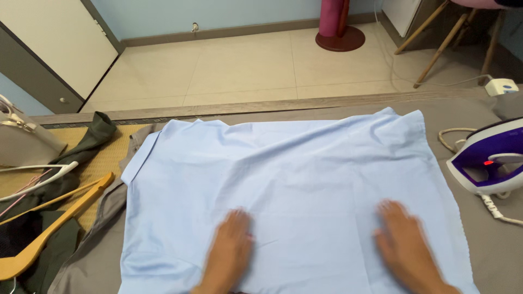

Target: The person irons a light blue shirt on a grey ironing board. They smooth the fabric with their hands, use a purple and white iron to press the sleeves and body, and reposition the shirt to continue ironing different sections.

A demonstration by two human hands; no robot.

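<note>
Pressing both palms flat on the pale blue cotton shirt point(289, 190), I have it spread across the grey padded surface point(490, 256) in front of me, its collar toward my left. My left hand point(229, 253) rests near the lower middle of the cloth, fingers open and stretched forward, gripping nothing. My right hand point(406, 245) lies flat farther right, fingers likewise spread and loose; both look blurred. To do this smoothing well, I judge that I should sweep outward from the middle toward the edges with even pressure, since soft creases show across the upper half and near the collar.

Just beside the shirt's right edge stands the purple and white steam iron point(487, 158), a small red light showing on its body, with its braided cord point(498, 209) trailing close to my right hand. That cord could catch my wrist, I think. To my left lie a wooden clothes hanger point(49, 234), a white plastic hanger point(38, 182) and dark green garments point(87, 144), well apart from the cloth.
</note>
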